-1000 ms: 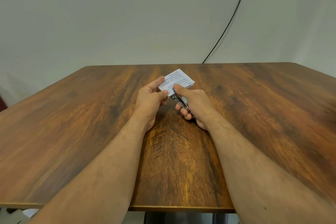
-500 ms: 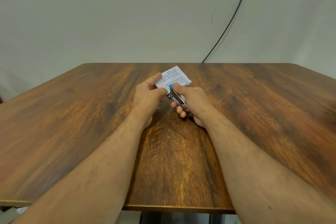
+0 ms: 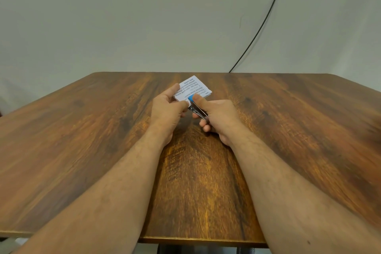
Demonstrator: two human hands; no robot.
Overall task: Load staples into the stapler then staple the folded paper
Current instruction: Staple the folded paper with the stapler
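A small folded white paper (image 3: 192, 86) with printed text is held above the middle of the wooden table (image 3: 82, 140). My left hand (image 3: 168, 109) pinches its near left edge between thumb and fingers. My right hand (image 3: 216, 117) grips a small metal stapler (image 3: 195, 108) with a blue tip. The thumb presses on the stapler's top, and its blue front end sits over the paper's near edge. Most of the stapler's body is hidden inside my right palm.
A black cable (image 3: 261, 24) hangs down the pale wall and drops behind the table's far edge. The table's near edge (image 3: 202, 241) runs just under my forearms.
Both hands, with paper and stapler, have shifted slightly away from me. The stapler's blue tip now shows over the paper's edge.
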